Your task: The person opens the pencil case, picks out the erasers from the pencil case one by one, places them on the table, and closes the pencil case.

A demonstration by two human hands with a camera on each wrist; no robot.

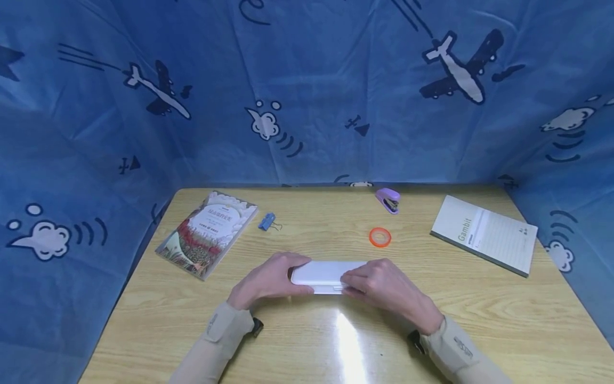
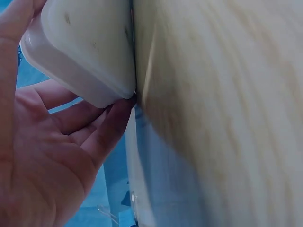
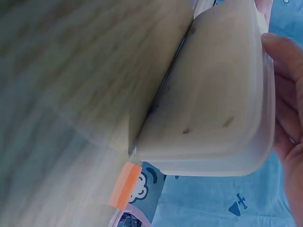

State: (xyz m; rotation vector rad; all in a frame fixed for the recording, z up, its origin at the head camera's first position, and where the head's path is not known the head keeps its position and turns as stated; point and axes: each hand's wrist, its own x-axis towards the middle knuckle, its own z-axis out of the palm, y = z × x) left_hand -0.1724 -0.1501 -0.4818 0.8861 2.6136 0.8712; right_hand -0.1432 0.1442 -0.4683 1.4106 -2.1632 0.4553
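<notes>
A white oblong plastic pencil case with rounded corners lies across the table in front of me, a small latch on its near side. My left hand grips its left end, thumb at the near side and fingers at the far side. In the left wrist view the fingertips are right at the case's lower edge, against the tabletop. My right hand holds the right part of the case, with thumb and bent fingers at the near edge by the latch. Its right end is partly hidden behind that hand.
On the wooden table, a picture-covered book and a blue binder clip lie at left. Beyond the case are an orange tape roll and a purple stapler. A Gambit notepad lies at right. Blue curtains surround the table.
</notes>
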